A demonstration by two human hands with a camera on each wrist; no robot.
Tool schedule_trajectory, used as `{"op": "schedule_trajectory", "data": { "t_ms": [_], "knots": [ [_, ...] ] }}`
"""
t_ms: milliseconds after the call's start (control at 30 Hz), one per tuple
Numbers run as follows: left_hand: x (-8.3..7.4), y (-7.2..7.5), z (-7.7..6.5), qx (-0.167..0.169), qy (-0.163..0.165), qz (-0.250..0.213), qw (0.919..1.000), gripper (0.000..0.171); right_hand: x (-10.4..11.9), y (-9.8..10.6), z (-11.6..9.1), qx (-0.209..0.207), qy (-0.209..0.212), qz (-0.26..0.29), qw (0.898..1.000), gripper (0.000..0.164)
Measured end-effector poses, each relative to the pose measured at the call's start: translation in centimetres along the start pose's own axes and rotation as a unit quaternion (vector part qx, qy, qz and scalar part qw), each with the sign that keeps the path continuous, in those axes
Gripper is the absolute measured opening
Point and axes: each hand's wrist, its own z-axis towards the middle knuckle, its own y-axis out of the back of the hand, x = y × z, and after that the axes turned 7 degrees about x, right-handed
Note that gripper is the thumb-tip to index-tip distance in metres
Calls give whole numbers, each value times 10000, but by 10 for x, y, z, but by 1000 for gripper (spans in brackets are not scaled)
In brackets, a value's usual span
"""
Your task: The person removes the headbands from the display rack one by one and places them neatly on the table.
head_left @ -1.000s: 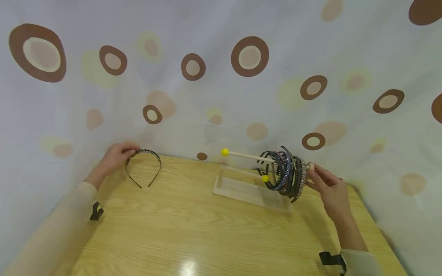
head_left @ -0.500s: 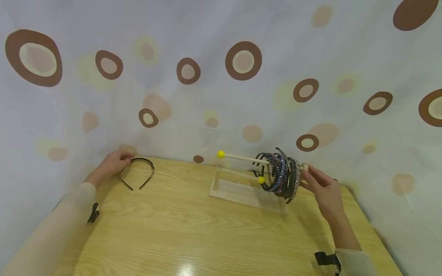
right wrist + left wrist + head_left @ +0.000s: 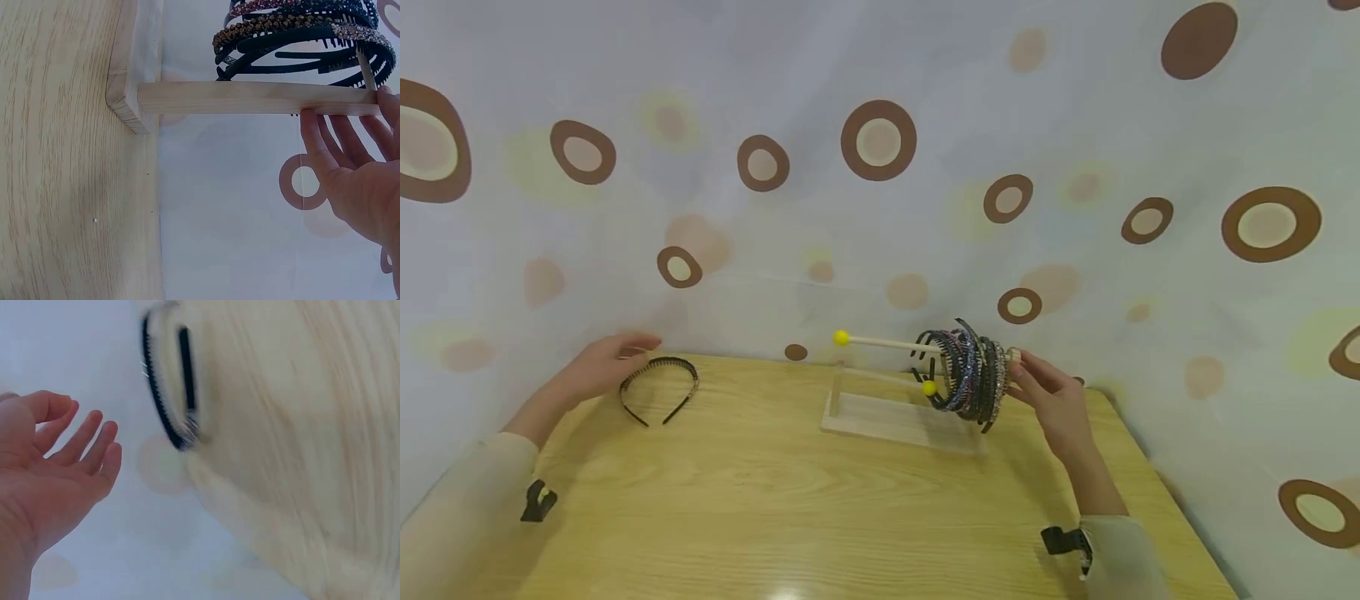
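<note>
A black toothed headband lies at the left back of the table, its two ends toward the front. My left hand hovers just left of it; in the left wrist view the hand holds nothing, fingers loosely bent and apart from the headband. On the right, a wooden headband stand carries several dark, glittery headbands bunched at its right end. My right hand pinches the top of the stand's right upright between thumb and fingers.
Two rods with yellow ball ends point left from the stand. Behind the wood-grain table hangs a pale curtain with brown ring prints, close along the back and sides.
My left hand has released the headband and moved slightly left of it, its fingers loosened. The right hand keeps its hold on the stand. The head view has turned to the right.
</note>
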Motion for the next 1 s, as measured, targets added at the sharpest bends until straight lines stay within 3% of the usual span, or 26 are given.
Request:
{"op": "schedule_trajectory", "data": {
  "t_ms": [133,267,433,533,733,900,1000],
  "knots": [
    [-36,-18,2,-295,-397,-278,9984,39,1,2,2,34,41,-191,9998,50],
    [-77,-45,16,-606,-776,-525,9938,35,6,8,5,80,131,-358,9992,50],
    [-124,-78,36,-968,-1375,-530,9843,29,11,8,12,72,173,-199,9996,50],
    [-148,-99,47,-988,-1790,-469,9778,27,10,5,15,68,174,-25,9998,50],
    [-188,-142,72,-702,-2571,-629,9618,27,12,4,18,63,184,-51,9998,51],
    [-222,-186,90,-846,-2560,-508,9616,24,13,5,14,117,178,-146,9997,55],
    [-243,-212,96,-1215,-2385,-293,9631,23,12,4,12,139,187,-136,9996,55]
  ]
}}
